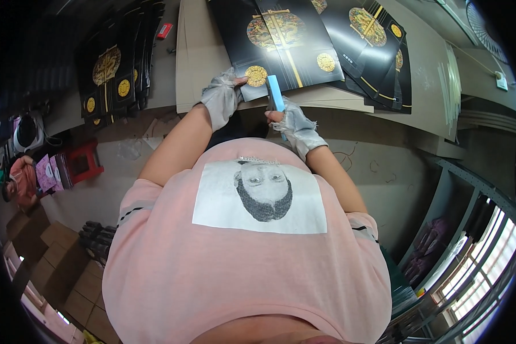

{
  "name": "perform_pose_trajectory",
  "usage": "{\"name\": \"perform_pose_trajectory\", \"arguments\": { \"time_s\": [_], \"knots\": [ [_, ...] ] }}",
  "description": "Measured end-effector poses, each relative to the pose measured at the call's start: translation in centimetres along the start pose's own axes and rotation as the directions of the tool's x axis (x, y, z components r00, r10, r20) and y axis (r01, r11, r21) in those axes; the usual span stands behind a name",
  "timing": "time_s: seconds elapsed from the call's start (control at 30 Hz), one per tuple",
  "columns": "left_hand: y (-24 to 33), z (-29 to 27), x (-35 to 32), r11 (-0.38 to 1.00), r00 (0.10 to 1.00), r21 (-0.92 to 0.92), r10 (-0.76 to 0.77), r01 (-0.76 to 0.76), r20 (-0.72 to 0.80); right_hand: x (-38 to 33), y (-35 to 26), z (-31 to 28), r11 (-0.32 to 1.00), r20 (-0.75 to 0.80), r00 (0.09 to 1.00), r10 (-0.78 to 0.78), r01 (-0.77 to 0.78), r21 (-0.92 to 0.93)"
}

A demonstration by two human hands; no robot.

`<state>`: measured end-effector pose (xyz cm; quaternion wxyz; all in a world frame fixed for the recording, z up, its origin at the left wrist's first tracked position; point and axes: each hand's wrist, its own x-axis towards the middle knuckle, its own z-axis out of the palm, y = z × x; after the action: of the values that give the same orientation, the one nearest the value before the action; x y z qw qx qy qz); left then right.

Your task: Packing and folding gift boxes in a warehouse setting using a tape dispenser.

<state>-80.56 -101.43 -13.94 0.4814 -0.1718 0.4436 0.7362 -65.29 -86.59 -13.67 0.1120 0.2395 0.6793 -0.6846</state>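
My left hand [222, 98], in a grey fingerless glove, rests on the near left corner of a black printed sheet with gold round emblems [281, 43]. The sheet lies on top of a stack on a tan worktable [192, 63]. My right hand [294, 123], also gloved in grey, grips a light blue flat tool [276, 93] that stands upright against the sheet's near edge. Both hands sit close together at the table's front edge.
More black and gold sheets [378, 51] fan out to the right, and another pile [112, 69] lies on the left. A red stool [86, 161], cardboard boxes [57, 258] and a seated person [18, 180] are at the left. A metal rack [470, 229] stands right.
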Motion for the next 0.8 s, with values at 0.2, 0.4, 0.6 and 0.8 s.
{"name": "perform_pose_trajectory", "arguments": {
  "time_s": [0.2,0.4,0.6,0.8],
  "knots": [
    [-1.0,-0.7,1.4,0.995,0.99,-0.039,0.097,-0.094,0.098,0.2,1.5,0.2,0.995,-0.024,0.997,-0.073,0.072,-0.066],
    [-1.3,-0.7,2.5,0.996,0.988,-0.092,0.022,-0.008,0.154,-0.4,0.0,-0.4,0.935,0.031,0.99,-0.138,0.14,-0.327],
    [3.9,-1.9,4.4,0.696,0.859,0.703,0.441,-0.147,-0.258,-2.9,1.3,-4.1,0.868,0.122,0.972,-0.201,0.235,-0.437],
    [18.2,-6.0,7.8,0.176,0.679,0.979,0.731,-0.101,-0.061,-7.6,2.1,-11.1,0.67,0.181,0.842,-0.508,0.519,-0.531]
  ]
}}
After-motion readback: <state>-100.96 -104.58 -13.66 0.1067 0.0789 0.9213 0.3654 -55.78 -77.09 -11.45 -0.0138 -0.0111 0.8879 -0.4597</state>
